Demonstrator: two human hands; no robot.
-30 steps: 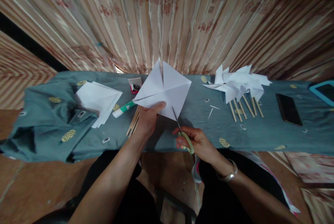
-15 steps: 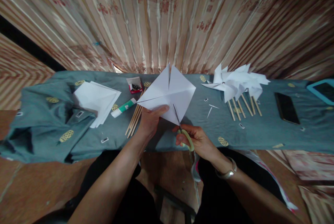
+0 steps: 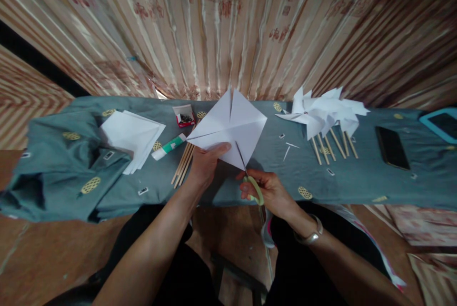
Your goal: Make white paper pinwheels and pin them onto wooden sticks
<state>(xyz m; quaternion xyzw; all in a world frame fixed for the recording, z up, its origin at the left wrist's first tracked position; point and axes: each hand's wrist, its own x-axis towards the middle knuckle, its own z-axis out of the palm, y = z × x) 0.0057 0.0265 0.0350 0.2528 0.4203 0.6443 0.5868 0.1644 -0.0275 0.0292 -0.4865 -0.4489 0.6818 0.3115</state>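
My left hand (image 3: 209, 163) pinches a square sheet of white paper (image 3: 246, 123) near its lower left edge, thumb on top. Slits run inward from the sheet's top and left corners. My right hand (image 3: 267, 189) is closed round the pale green handles of a pair of scissors (image 3: 255, 192). Their blade lies over the sheet's bottom corner, pointing up toward its middle. Under the left side of the sheet lie several thin wooden sticks (image 3: 183, 163). Beside them is a green and white glue stick (image 3: 169, 146).
Loose white paper sheets (image 3: 130, 134) lie at left on the patterned grey-green cloth (image 3: 221, 196). A small red box (image 3: 184, 115) of dark bits stands at the back. At right are paper pinwheels (image 3: 323, 108) on sticks, paper slivers (image 3: 289, 149), a phone (image 3: 392, 148) and a blue-framed device (image 3: 441, 123).
The sheet and scissors have shifted very slightly left. The scissor handles look a little closer together; both hands keep their holds.
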